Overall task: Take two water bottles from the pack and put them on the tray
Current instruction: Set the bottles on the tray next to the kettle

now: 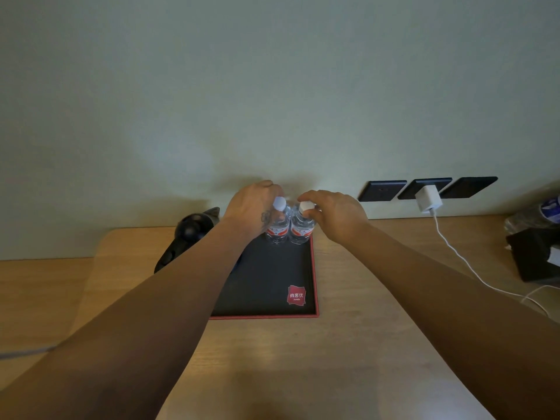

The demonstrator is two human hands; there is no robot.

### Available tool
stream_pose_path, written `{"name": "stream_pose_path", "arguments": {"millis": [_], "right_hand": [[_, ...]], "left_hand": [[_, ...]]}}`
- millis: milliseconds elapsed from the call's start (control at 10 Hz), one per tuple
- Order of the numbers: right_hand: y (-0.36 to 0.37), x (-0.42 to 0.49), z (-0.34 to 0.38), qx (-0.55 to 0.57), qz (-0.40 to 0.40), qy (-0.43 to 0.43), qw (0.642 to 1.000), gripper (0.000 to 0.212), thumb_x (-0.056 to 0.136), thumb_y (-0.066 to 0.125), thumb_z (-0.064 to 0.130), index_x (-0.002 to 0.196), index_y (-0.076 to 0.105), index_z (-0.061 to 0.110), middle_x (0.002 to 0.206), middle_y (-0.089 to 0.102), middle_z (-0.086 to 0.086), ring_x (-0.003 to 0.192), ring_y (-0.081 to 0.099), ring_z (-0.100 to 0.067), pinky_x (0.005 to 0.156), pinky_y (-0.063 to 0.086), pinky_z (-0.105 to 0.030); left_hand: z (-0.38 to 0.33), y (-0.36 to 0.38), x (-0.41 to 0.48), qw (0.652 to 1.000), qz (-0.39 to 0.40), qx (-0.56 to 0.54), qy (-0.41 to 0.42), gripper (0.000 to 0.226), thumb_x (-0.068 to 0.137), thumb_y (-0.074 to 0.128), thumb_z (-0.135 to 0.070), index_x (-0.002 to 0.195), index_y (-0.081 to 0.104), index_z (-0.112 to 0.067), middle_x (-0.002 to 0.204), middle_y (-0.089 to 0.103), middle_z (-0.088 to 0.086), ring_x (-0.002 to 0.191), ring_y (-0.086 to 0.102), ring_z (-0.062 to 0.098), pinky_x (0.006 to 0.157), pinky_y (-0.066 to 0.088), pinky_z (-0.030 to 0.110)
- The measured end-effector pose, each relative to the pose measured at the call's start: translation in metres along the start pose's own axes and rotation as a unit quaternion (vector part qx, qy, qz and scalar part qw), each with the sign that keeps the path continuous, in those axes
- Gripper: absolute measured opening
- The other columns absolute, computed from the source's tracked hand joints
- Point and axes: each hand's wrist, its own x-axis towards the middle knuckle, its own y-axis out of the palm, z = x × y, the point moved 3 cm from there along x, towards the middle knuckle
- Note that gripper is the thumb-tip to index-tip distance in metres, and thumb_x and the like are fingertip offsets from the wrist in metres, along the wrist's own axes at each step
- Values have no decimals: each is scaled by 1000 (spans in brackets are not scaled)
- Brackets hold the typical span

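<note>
Two clear water bottles with white caps and red labels stand upright side by side at the far end of a black tray with a red rim. My left hand wraps around the neck of the left bottle. My right hand pinches the cap of the right bottle. Both bottle bases rest on the tray floor near its back right corner. The pack lies at the right edge, partly cut off.
A black hair dryer lies left of the tray. Dark wall sockets hold a white charger whose cable trails across the wooden table. A black box sits at the far right.
</note>
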Motion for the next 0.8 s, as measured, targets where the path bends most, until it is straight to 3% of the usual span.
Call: {"name": "stream_pose_path", "arguments": {"millis": [600, 700, 800], "right_hand": [[6, 0, -2, 45, -5, 45, 998, 40, 108, 55, 37, 148, 56, 37, 141, 70, 1, 124, 66, -25, 93, 53, -37], [8, -4, -3, 48, 4, 54, 997, 57, 104, 60, 46, 157, 42, 35, 149, 64, 2, 133, 61, -26, 95, 54, -40], [-1, -13, -7, 66, -16, 57, 996, 70, 96, 68, 57, 156, 41, 32, 151, 63, 3, 136, 59, -26, 100, 54, -44]], "left_hand": [[2, 7, -8, 998, -36, -32, -40, 30, 97, 81, -29, 121, 75, -13, 115, 72, 9, 104, 70, 35, 87, 59, 45], [3, 10, -13, 997, -34, -55, -47, 47, 92, 86, -36, 132, 71, -16, 124, 71, 8, 109, 69, 35, 91, 60, 47], [4, 5, -22, 995, -62, -60, -49, 62, 92, 82, -50, 144, 63, -21, 134, 68, 5, 117, 69, 31, 92, 61, 46]]}}
